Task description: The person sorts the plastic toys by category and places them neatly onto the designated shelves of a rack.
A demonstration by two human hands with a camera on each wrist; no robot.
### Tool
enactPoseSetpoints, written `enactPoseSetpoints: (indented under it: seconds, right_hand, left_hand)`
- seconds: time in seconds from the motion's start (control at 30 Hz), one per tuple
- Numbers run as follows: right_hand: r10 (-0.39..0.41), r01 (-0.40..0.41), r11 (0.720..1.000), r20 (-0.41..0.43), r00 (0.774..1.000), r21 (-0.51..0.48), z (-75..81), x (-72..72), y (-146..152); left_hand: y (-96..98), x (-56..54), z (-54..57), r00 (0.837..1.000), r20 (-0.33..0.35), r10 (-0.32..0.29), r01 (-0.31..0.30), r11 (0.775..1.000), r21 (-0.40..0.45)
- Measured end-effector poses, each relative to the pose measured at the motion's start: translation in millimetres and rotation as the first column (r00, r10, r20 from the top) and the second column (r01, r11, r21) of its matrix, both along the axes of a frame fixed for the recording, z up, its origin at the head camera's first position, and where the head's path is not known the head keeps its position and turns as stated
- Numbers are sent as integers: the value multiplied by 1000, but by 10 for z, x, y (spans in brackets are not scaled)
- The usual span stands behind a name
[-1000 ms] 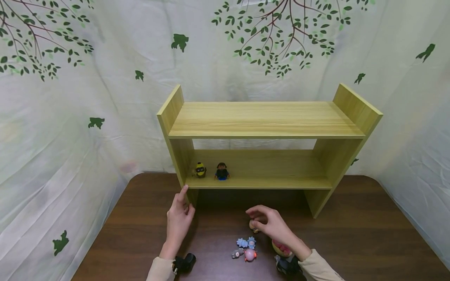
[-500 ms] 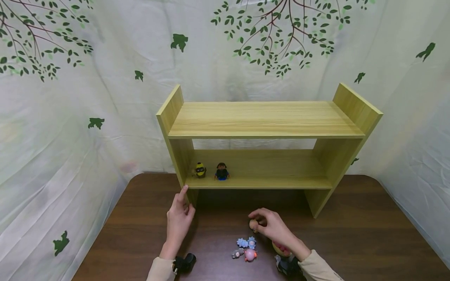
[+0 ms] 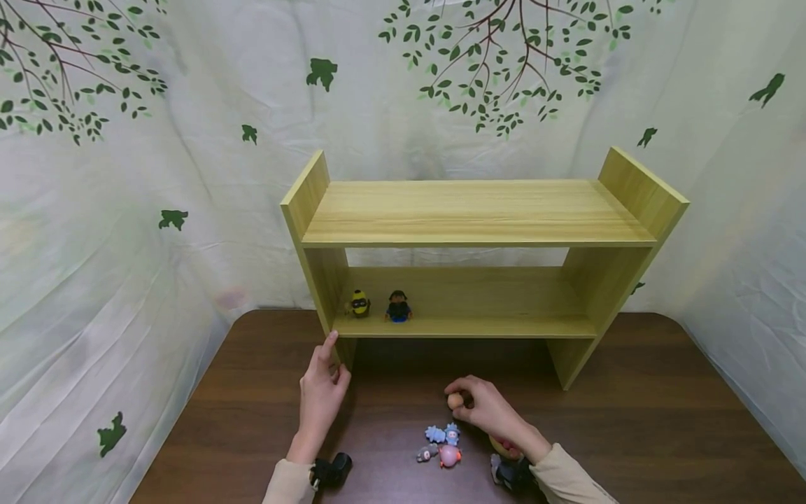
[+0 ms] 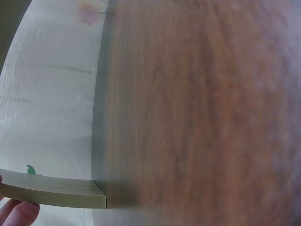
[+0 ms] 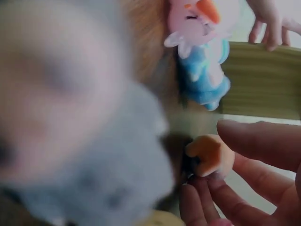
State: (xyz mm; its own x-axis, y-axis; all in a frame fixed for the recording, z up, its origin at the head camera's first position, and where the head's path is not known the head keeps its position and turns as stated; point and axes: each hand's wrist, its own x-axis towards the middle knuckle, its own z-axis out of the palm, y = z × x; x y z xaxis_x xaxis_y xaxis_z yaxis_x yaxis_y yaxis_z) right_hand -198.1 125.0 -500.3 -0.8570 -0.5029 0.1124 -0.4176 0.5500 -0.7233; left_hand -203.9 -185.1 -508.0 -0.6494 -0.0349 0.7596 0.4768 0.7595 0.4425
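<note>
My left hand grips the left side panel of the wooden shelf, its index fingertip at the middle board's front corner. In the left wrist view, fingertips show at the panel's edge. Close over the table, my right hand pinches a small toy figure with a round tan head between thumb and fingers. The right wrist view shows the figure's orange and tan side; its lower part is hidden. Near it lie two light-blue figures, a pink round-headed toy and a grey figure.
On the middle board stand a yellow minion-like figure and a dark-haired figure in blue. A reddish-pink round item sits partly hidden under my right forearm. The brown table meets a white leaf-print curtain behind.
My right hand has moved slightly down and to the right, and the tan-headed figure shows more plainly between its fingers. The left hand stays at the shelf panel.
</note>
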Motion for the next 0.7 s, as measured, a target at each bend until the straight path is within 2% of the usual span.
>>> enactPoseSetpoints:
  seconds: [0.27,0.7]
  right_hand:
    - [-5,8,998,-44,999,62,-20,-5,-30]
    - [17,-17,999,-18,1000,-43,21,13,-4]
  left_hand:
    - [7,3,5,1000,6,-2,2,1000,2]
    - [7,-2,-4,1000,0,-2,2,1000,8]
